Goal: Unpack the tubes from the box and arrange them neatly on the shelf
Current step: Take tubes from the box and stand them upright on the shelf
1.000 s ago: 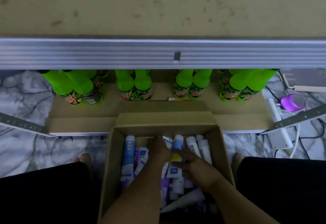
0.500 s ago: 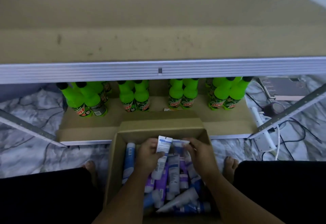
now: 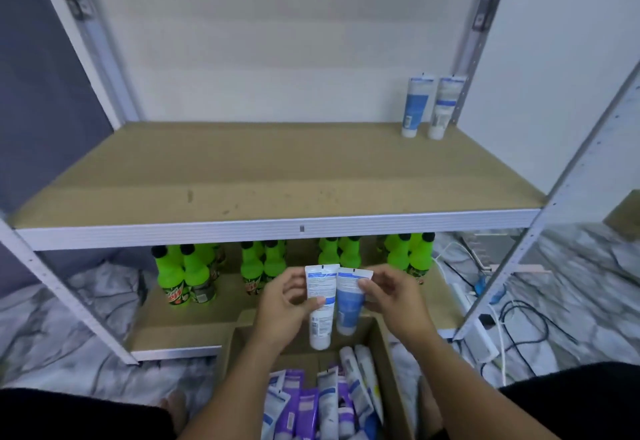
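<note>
Cardboard makes up the box (image 3: 388, 346) sitting open at our knees, and in it lies a heap of tubes (image 3: 322, 405), white, blue and purple, packed close together and overlapping; how many we cannot count. Above its far edge we hold two more. Our left hand (image 3: 282, 304) curls around a white tube (image 3: 320, 304), thumb across its front, cap hanging down. Our right hand (image 3: 394, 292) pinches a blue tube (image 3: 349, 301) near its crimped top, fingers bent around the edge. Both tubes hang upright, side by side and touching or nearly so.

On the shelf (image 3: 277, 176) above, two tubes (image 3: 427, 107) stand on their caps at the back right corner, just beside each other, against the upright. The lower board carries green bottles (image 3: 187, 276) in pairs with black caps. To the right, on the marbled floor, lie cables (image 3: 519, 321) and what looks like a power strip (image 3: 479, 332), blurred.
</note>
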Motion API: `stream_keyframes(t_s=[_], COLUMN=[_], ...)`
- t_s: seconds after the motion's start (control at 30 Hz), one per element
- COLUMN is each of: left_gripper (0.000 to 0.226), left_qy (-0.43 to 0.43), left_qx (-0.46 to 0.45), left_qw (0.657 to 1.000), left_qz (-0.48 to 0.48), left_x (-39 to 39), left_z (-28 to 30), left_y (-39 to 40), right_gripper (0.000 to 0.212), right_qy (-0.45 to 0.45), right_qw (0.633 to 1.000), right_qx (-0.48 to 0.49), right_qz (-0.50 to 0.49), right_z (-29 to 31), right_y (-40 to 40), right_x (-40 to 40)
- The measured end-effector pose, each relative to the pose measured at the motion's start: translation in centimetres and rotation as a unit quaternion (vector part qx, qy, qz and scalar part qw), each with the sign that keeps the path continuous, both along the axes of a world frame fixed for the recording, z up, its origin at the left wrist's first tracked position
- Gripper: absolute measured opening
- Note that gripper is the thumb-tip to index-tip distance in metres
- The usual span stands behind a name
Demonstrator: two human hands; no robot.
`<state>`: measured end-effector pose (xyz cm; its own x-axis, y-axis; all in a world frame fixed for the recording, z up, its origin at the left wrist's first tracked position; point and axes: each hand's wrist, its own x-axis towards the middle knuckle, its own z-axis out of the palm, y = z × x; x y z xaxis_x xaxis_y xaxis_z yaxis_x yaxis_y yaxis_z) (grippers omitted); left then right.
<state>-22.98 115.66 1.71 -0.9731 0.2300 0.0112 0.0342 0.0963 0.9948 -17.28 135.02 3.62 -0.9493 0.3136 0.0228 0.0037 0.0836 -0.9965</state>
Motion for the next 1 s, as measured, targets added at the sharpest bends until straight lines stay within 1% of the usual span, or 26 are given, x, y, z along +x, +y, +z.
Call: stream_keyframes(t_s=[0.07, 0.17, 0.3, 0.4, 0.53, 0.7, 1.0], left_gripper=[0.045, 0.045, 0.046, 0.045, 0.045, 0.046, 0.044], left_qy=[0.027, 0.056, 0.1, 0.131, 0.153, 0.171, 0.188], left_qx=[0.01, 0.038, 0.053, 0.052, 0.079, 0.082, 0.058], left_qw=[1.0, 0.998, 0.993, 0.989, 0.984, 0.981, 0.98], left_qz=[-0.008, -0.016, -0.027, -0.042, -0.041, -0.031, -0.006], left_x=[0.3, 0.4, 0.1, -0.8, -3.0, -6.6, -14.8], left_z=[2.8, 6.6, 11.5, 15.1, 18.5, 20.1, 18.6], left_y=[0.3, 0.7, 1.7, 2.6, 4.2, 6.5, 10.1], right_gripper=[0.004, 0.005, 0.015, 0.015, 0.017, 0.014, 0.013], right_qy=[0.024, 0.054, 0.087, 0.11, 0.132, 0.13, 0.134], right_qw=[1.0, 0.998, 0.996, 0.993, 0.989, 0.988, 0.982], right_qx=[-0.001, 0.024, 0.017, 0.032, 0.024, 0.057, 0.083], right_qz=[-0.006, -0.015, -0.027, -0.042, -0.056, -0.066, -0.101], right_z=[3.1, 7.0, 11.5, 14.4, 17.2, 19.4, 19.5], right_y=[0.4, 1.3, 2.7, 3.8, 5.5, 7.3, 10.2], right_x=[0.3, 0.4, 0.3, -0.3, -2.1, -5.1, -13.4])
